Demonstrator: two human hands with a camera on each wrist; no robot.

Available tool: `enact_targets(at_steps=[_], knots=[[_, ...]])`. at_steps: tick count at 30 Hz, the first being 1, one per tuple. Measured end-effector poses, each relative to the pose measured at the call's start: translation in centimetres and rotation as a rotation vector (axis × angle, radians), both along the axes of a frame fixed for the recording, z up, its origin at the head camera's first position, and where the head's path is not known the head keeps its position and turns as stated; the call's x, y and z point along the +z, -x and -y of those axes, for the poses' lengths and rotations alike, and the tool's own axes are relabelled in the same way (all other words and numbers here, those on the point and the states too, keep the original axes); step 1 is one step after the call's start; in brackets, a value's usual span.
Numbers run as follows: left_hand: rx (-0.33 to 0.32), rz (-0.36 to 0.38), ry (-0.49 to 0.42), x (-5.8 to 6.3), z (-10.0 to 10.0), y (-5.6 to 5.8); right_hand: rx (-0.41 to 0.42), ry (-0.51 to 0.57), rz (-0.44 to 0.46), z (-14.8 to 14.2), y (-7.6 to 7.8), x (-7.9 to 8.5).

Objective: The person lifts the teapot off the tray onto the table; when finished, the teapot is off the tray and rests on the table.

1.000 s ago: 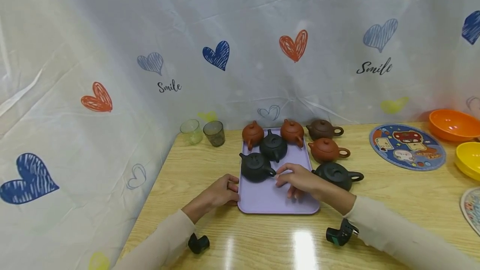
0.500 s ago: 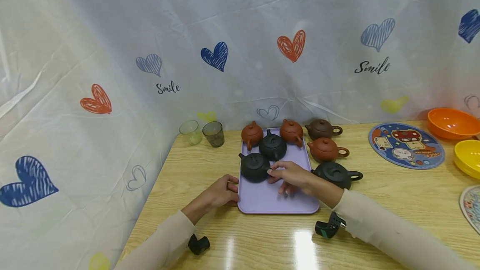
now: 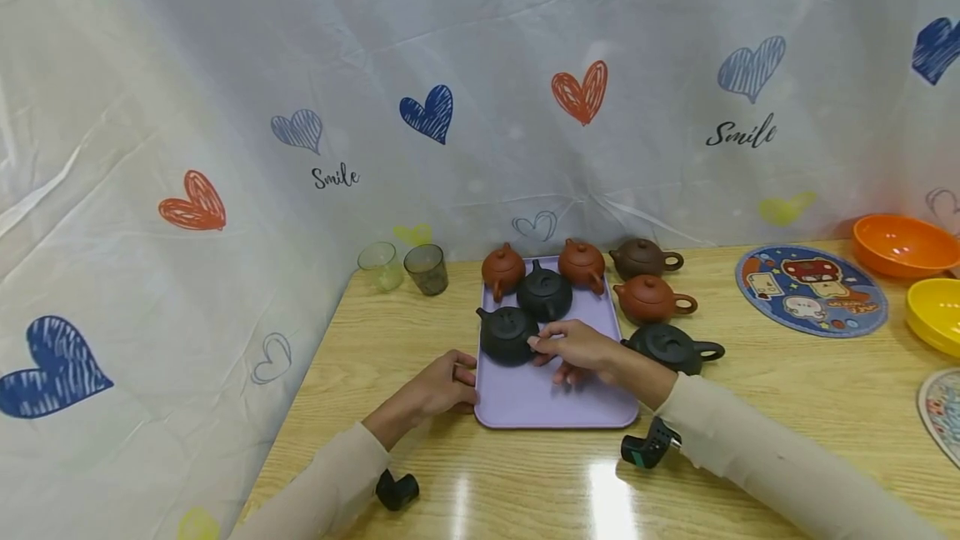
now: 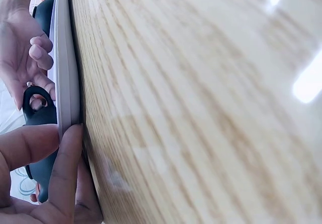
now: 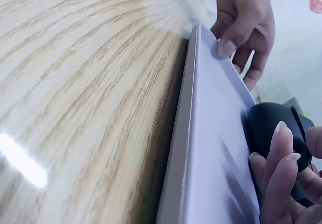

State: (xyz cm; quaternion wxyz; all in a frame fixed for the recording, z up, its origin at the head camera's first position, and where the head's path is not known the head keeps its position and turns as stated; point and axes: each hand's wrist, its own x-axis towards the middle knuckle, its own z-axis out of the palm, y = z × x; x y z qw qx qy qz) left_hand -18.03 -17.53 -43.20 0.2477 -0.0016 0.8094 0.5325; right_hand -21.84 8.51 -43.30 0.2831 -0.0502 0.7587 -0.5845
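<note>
A lilac tray (image 3: 555, 411) lies on the wooden table with several small teapots on it. My left hand (image 3: 442, 382) grips the tray's left rim, thumb above and fingers along the outer side, as the left wrist view shows. The front black teapot (image 3: 506, 333) sits on the tray, its handle turned right. At that handle my right hand (image 3: 573, 348) pinches with thumb and forefinger; its other fingers hang curled over the bare tray. Behind stand another black teapot (image 3: 543, 292) and two reddish-brown teapots, left (image 3: 503, 271) and right (image 3: 581, 263).
Right of the tray stand a dark brown teapot (image 3: 641, 257), a reddish teapot (image 3: 647, 298) and a black teapot (image 3: 667, 347). Two glasses (image 3: 426, 269) are at the back left. A round blue mat (image 3: 810, 290), an orange bowl (image 3: 903, 247) and a yellow bowl (image 3: 933, 307) lie far right.
My right hand has moved left from just beside the front black teapot's handle and now takes hold of it. The left hand and the teapots keep their places.
</note>
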Motion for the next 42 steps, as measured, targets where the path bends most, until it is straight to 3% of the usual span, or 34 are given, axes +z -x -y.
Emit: enact_targets(at_steps=[14, 27, 42], knots=[[0.002, 0.002, 0.003, 0.0, 0.0, 0.0, -0.049, 0.009, -0.016, 0.4, -0.1, -0.2], [-0.002, 0.008, -0.007, 0.1, 0.0, 0.0, -0.025, 0.076, -0.028, 0.0, 0.0, -0.4], [0.001, 0.001, 0.007, 0.2, 0.0, -0.1, -0.014, 0.08, -0.062, -1.4, -0.2, 1.4]])
